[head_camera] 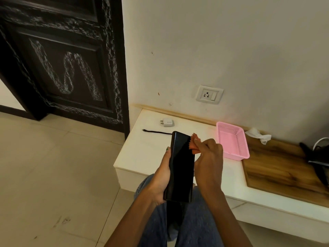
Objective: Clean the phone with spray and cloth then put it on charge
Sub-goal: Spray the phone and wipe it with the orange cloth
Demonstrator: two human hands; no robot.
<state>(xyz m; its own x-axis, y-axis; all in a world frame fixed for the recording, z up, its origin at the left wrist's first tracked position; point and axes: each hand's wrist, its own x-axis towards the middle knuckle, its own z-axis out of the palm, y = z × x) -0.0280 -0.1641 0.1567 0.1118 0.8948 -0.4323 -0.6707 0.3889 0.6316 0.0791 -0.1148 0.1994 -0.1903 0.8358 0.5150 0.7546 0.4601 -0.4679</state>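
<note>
Above the lap, left hand (161, 177) grips the phone (180, 166) steady, screen up, so right hand (207, 157), pinching an orange cloth (193, 146), can wipe.

left hand (161, 177): we see its thumb along the left edge of the glossy black rectangular phone (181, 166); its fingers are hidden behind the phone.
small orange cloth (193, 145): mostly covered by the right hand (208, 161); only a crumpled corner shows at the phone's upper right edge.
thin black cable (156, 132): its right end disappears behind the phone's top.
white charger plug (167, 122): its printed marking is too small for us to read.
black object with a white loop (318, 155): cut off by the right edge; we cannot tell what it is.
both forearms: cut off by the bottom edge.
</note>
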